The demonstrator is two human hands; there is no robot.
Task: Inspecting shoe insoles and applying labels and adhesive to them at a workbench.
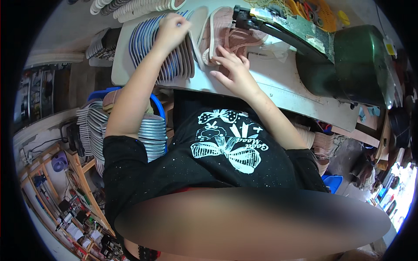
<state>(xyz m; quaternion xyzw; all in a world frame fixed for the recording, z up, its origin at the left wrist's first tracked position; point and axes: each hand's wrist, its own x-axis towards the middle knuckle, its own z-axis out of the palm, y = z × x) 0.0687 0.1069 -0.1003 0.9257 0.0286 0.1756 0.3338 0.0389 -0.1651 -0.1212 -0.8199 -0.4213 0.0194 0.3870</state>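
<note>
My left hand [173,31] is raised over a row of stacked shoe soles [143,41] with blue and grey edges. Its fingers are curled together, and whatever may be in them is hidden. Beside that row, a pale sole [198,26] stands on the table near the needle end of a sewing machine [289,30]. A pinkish shoe piece with a white rim [221,28] lies under the machine's head. My right hand [235,71] rests with fingers spread at the near end of this piece, its fingertips touching or just above it.
The machine's dark green body [348,61] takes up the table's right side. An orange basket [320,13] sits behind it. White-edged soles [148,9] line the far left. Left of my body, a blue tub [159,106] holds more stacked soles [152,137].
</note>
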